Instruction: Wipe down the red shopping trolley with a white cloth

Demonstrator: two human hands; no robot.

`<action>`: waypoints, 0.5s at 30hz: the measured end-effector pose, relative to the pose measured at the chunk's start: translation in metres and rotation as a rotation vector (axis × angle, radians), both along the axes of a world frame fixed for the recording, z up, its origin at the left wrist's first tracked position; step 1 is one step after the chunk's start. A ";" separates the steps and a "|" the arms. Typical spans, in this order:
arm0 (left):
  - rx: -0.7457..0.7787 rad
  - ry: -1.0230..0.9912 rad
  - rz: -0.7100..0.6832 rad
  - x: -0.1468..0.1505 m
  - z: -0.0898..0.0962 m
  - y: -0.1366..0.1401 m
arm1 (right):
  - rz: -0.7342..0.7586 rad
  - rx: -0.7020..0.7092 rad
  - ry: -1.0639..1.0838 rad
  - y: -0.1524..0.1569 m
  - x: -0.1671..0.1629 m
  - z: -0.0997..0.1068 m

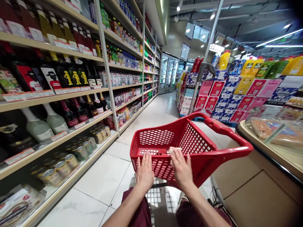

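A red plastic shopping cart stands sideways in front of me, its basket walls full of holes and its handle to the right. My left hand lies on the near side wall by the rim, fingers stretched out and holding nothing. Further right along the same rim, my right hand presses a small white cloth against the cart with its fingers. Most of the cloth is hidden beneath that hand. No goods show inside the basket.
Shelves of bottles and cans line the left. Stacked drink cartons stand ahead to the right. A counter with packaged food is close by the cart handle, with dark cables below. Glass-door fridges stand at the back.
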State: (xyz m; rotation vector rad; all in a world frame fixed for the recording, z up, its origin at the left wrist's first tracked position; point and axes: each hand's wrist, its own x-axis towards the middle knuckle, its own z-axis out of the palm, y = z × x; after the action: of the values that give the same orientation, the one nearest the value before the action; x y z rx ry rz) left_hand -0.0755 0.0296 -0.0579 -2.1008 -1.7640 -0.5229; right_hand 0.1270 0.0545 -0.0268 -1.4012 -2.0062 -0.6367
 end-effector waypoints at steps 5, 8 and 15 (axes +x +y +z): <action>0.002 -0.021 0.084 -0.020 0.002 -0.004 | 0.039 -0.021 0.029 0.003 -0.027 -0.007; -0.006 -0.037 0.122 -0.034 0.001 -0.006 | 0.015 -0.021 0.059 0.005 -0.037 -0.012; -0.072 -0.064 0.202 -0.060 -0.004 -0.012 | 0.280 -0.025 -0.020 0.000 -0.107 -0.020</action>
State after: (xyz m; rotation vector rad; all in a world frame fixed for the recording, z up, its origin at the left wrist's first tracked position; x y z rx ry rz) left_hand -0.1355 0.0173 -0.0618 -1.9419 -2.0310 -0.4816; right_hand 0.0202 0.0544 -0.0463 -1.1015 -2.1798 -0.5034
